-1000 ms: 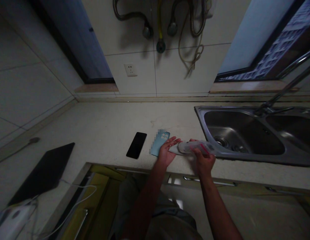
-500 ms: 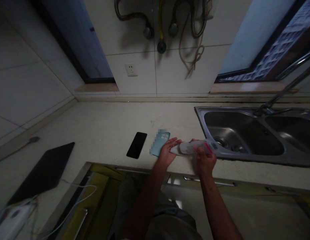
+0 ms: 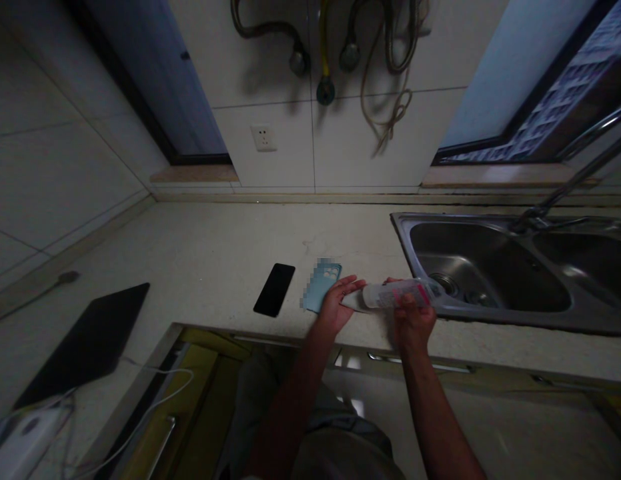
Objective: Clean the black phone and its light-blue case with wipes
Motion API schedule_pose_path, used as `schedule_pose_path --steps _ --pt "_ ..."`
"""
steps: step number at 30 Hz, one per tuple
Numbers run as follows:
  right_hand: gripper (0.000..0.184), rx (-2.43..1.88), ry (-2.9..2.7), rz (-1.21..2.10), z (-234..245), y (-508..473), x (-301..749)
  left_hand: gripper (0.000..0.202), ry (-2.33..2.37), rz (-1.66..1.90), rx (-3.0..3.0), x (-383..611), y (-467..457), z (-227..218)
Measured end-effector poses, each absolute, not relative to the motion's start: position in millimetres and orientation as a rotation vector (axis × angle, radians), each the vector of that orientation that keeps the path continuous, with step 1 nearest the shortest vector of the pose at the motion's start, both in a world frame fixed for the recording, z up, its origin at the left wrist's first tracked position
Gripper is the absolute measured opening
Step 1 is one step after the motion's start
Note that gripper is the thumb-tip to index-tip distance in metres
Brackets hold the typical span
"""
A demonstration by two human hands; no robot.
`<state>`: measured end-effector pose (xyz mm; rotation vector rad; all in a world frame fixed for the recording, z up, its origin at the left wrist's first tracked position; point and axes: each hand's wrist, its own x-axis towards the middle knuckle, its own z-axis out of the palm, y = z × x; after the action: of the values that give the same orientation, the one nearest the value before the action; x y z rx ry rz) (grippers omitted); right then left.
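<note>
My right hand [image 3: 413,320] is wrapped round a clear bottle [image 3: 390,294] with a pink-and-white label, held nearly level with its narrower end toward the sink. My left hand [image 3: 337,307] holds a pale, cloth-like piece [image 3: 355,301] against the bottle's left end; its exact kind is hard to make out in the dim light. Partly behind my left hand lies a light blue phone case [image 3: 319,285] with camera cutouts, its left edge blurred by pixels. To the left of the case, a black phone [image 3: 274,290] rests on the counter.
A double steel sink [image 3: 490,267] with a faucet [image 3: 535,217] takes up the right side. On the left are a dark flat panel [image 3: 90,343], a white cable [image 3: 160,407] and a white device [image 3: 27,437]. The counter [image 3: 215,247] has a front edge near my body.
The bottle has turned slightly in my right hand and shifted a little to the right. My left hand stays in nearly the same place.
</note>
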<state>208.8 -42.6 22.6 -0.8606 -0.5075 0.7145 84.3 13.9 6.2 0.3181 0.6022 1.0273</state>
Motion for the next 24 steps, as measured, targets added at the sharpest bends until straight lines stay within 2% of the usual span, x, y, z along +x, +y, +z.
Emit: schedule_pose_path --steps 24 --pt "0.04 -0.841 -0.465 0.699 19.9 -40.1 208.3 0.023 0.636 1.019 0.333 85.8 13.8 9.1"
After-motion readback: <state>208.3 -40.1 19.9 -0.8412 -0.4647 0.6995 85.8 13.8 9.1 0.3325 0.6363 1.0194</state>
